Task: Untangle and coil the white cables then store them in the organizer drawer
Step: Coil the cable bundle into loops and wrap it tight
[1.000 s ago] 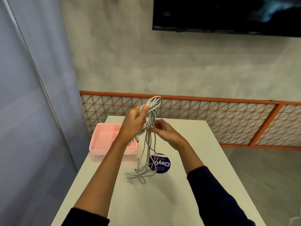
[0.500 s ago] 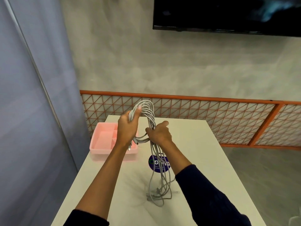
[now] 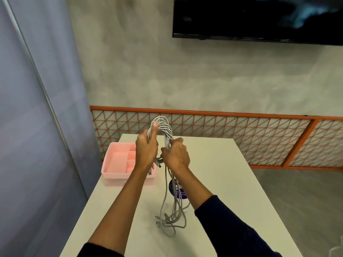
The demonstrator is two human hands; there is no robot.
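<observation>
A bundle of white cables (image 3: 164,127) arches in the air above the white table (image 3: 222,182). My left hand (image 3: 146,151) grips the left side of the arch, thumb pressed up along the strands. My right hand (image 3: 176,156) grips the right side, fingers curled round the strands. Several plug ends stick out below my left hand. The loose cable tails (image 3: 170,219) hang from my right hand and lie tangled on the table. The pink organizer drawer (image 3: 118,164) with its compartments sits at the table's far left, partly behind my left forearm.
A dark round sticker (image 3: 176,188) lies on the table behind the hanging cables. An orange lattice fence (image 3: 241,130) runs behind the table. A grey curtain (image 3: 37,108) hangs at the left. A dark screen (image 3: 259,19) is mounted on the wall above.
My right hand went from pinching the strands to gripping them in a fist. The cable tails swung from near the drawer towards me and to the right. Both hands lowered slightly.
</observation>
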